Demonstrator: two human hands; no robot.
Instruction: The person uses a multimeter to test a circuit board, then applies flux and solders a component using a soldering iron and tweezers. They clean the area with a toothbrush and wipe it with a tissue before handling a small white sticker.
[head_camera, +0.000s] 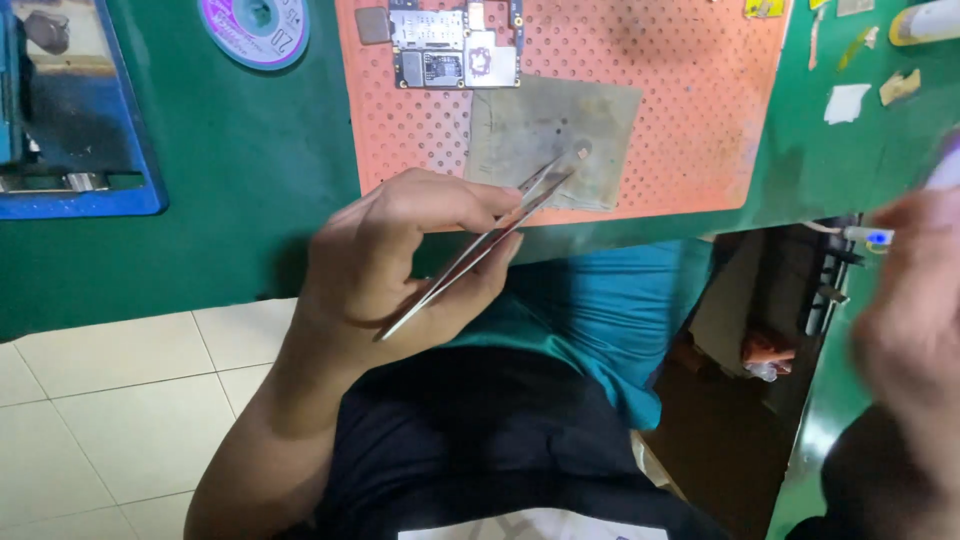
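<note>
My left hand (395, 255) grips metal tweezers (480, 245), their tips reaching over a grey square pad (560, 125) close to a tiny component (582, 152) lying on it. The pad rests on an orange perforated mat (690, 100). A phone circuit board (455, 45) sits at the top of the mat. My right hand (915, 320) is blurred at the right edge, near a white object (945, 170); whether it holds that object is unclear.
The green bench (220, 170) carries a blue tray (70, 110) at the left, a purple-rimmed spool (255, 28) and scraps of tape (850, 100) at the right. A white cable tip with a blue light (868, 237) hangs off the bench edge. White floor tiles lie below.
</note>
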